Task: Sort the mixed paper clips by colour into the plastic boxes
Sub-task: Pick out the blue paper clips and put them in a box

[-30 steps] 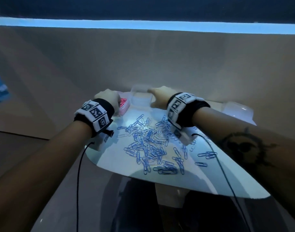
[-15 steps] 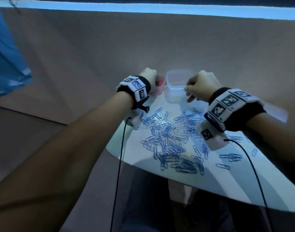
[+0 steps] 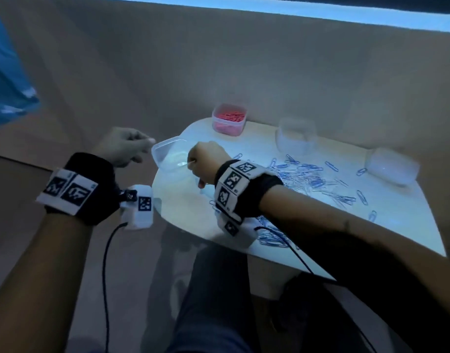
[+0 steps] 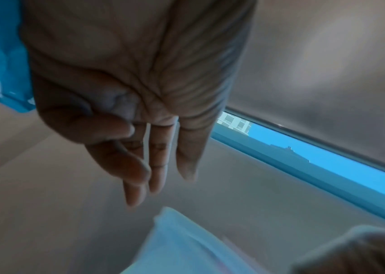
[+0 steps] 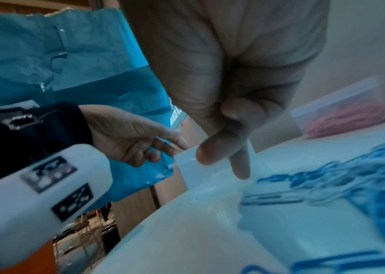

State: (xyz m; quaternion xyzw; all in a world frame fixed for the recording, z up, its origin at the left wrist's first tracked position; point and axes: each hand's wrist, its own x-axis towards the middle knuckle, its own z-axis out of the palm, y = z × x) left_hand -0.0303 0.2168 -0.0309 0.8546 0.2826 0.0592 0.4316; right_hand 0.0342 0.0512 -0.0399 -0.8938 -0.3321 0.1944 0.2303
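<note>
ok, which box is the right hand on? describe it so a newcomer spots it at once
Start at the white table with the blue paper clips strewn over it. At its near left edge the right hand grips a clear plastic box. Unlike the box of pink clips at the back, it holds no clips and sits tilted.

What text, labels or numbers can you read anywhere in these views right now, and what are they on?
No readable words or numbers in any view.
Left wristband: black-and-white square marker codes, no letters.
Right wristband: the same kind of marker codes; tiny print beside them is too small to read.
White wrist camera housing: marker codes, blurred.
Pink-clip box, clear boxes, blue paper clips: no labels visible.
</note>
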